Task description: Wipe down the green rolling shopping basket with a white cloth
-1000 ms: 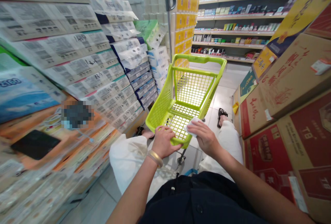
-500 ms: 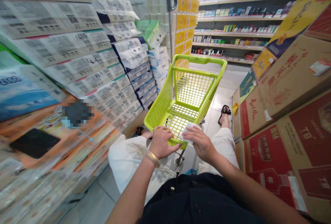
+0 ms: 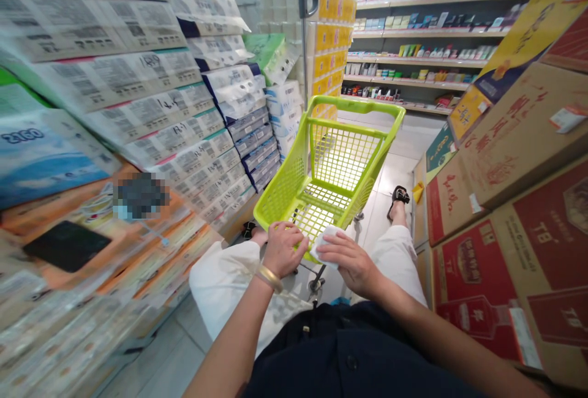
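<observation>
Meanwhile, left hand (image 3: 282, 251) grips green cart (image 3: 353, 103), right hand (image 3: 351, 262) a tissue (image 3: 325, 246).

hands (image 3: 282, 251): 2 | lime-green shopping carts (image 3: 285, 190): 1 | white tissues (image 3: 324, 247): 1 | bangles (image 3: 269, 278): 1 | sandals (image 3: 399, 195): 2

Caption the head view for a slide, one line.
Left hand rests on the rim of a lime-green shopping cart; right hand holds a white wipe against it, beside stacked toilet-paper packs.

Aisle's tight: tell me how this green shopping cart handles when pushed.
The shopping cart looks light and flexible, given its thin mesh walls. Its small caster may swivel easily, so it could veer toward the cardboard cartons.
</observation>
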